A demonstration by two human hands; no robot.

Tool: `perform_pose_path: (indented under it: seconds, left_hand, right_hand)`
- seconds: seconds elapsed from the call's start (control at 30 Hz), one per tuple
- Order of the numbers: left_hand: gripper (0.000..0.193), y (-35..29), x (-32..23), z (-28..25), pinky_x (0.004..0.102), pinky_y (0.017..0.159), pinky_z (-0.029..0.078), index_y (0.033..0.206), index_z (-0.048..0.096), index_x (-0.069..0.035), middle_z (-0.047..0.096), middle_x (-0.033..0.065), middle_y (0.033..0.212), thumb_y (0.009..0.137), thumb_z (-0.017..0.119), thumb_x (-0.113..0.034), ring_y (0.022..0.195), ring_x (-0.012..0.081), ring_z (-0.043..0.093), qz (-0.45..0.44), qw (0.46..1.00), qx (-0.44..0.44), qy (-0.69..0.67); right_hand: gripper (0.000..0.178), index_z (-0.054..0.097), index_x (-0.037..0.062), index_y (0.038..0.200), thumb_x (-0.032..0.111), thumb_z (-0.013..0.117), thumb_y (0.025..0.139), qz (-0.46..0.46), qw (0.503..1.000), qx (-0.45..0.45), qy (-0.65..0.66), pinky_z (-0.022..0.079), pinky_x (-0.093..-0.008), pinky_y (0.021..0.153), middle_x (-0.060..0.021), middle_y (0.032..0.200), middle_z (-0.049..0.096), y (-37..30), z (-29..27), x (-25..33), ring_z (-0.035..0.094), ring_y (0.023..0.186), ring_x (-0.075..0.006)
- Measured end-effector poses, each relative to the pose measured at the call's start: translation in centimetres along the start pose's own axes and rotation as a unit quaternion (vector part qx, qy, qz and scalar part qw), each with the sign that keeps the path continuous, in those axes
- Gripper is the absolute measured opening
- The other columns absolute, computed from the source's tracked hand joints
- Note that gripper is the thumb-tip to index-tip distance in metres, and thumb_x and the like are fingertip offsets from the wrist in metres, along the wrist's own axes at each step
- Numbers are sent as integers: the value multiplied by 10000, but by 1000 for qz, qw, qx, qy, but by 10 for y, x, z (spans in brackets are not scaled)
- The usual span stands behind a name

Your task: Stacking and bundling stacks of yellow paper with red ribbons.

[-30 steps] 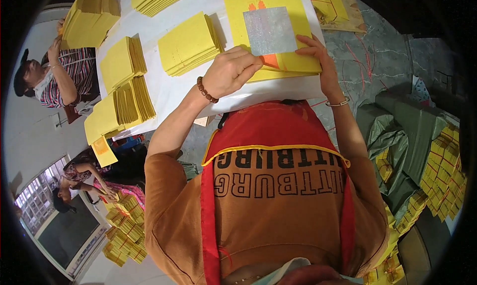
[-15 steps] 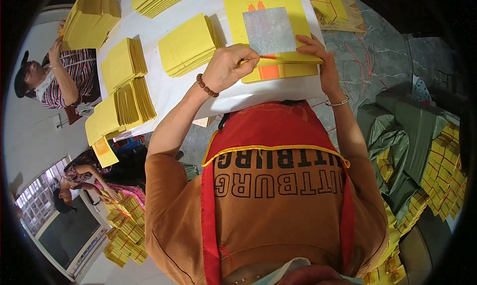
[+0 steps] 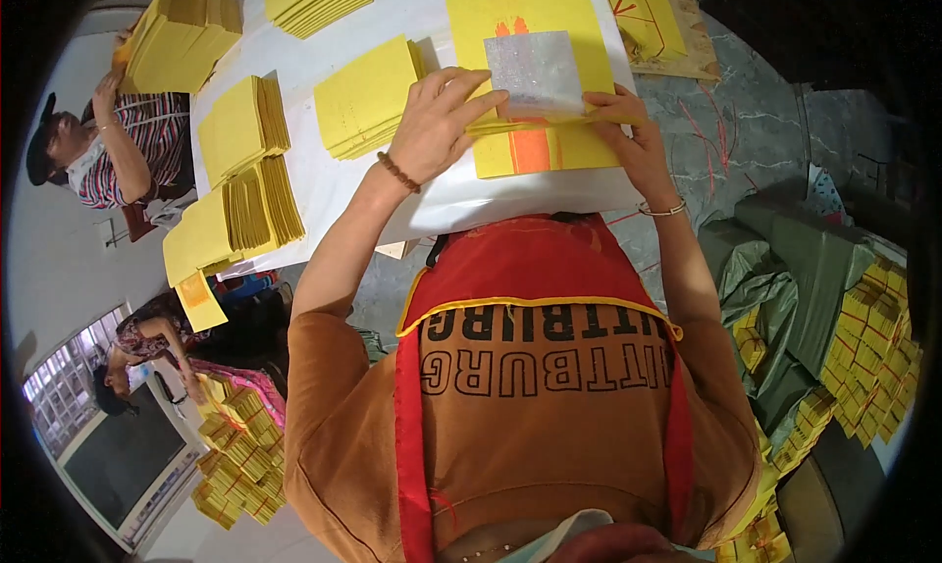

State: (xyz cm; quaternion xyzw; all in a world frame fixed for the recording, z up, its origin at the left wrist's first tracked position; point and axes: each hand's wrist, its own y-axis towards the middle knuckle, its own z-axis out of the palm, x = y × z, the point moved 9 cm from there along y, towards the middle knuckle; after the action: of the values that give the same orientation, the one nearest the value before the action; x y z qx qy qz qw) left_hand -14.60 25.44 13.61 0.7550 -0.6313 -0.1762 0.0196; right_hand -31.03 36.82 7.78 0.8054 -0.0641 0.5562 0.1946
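Observation:
A yellow paper sheet (image 3: 592, 61) lies on top of a yellow stack at the table's near edge. On it rests a silvery square (image 3: 538, 68), with orange marks showing just beyond its far side. The sheet's near edge is raised in a narrow fold, and an orange patch (image 3: 530, 152) shows on the yellow paper below. My left hand (image 3: 439, 122) is open at the fold's left end, its fingers stretched toward the silvery square. Gripping the fold's right end, my right hand (image 3: 633, 141) has its fingers on top; its thumb is partly hidden.
Stacks of folded yellow paper (image 3: 365, 97) stand across the white table (image 3: 294, 58). A person (image 3: 123, 136) handles a yellow stack at the far left; another (image 3: 162, 342) bends over bundles (image 3: 240, 445) lower left. Right, green sheeting (image 3: 785, 259) lies beside yellow bundles (image 3: 868, 337).
My left hand has opened from a closed pinch near the fold's middle and shifted left. My right hand has moved slightly down, still at the fold's right end.

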Motion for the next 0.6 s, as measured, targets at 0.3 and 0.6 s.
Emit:
perform_pose_path:
  seconds: [0.3, 0.6]
  left_hand:
    - [489, -15, -25, -17, 364, 817, 404, 1153, 595, -169, 559, 83, 1158, 700, 507, -6, 1010, 260, 515, 67, 995, -65, 40]
    - [119, -15, 6, -11, 375, 614, 439, 867, 557, -10, 561, 130, 655, 865, 531, -127, 656, 299, 540, -211, 951, -69, -214]
  right_hand:
    - [283, 636, 168, 1009, 213, 690, 735, -159, 941, -36, -297, 245, -423, 1008, -51, 1179, 572, 0, -7, 62, 394, 1247, -271]
    - [252, 608, 80, 1018, 212, 639, 806, 77, 992, 18, -103, 408, -314, 782, -62, 904, 661, -1, -4, 25, 607, 878, -199]
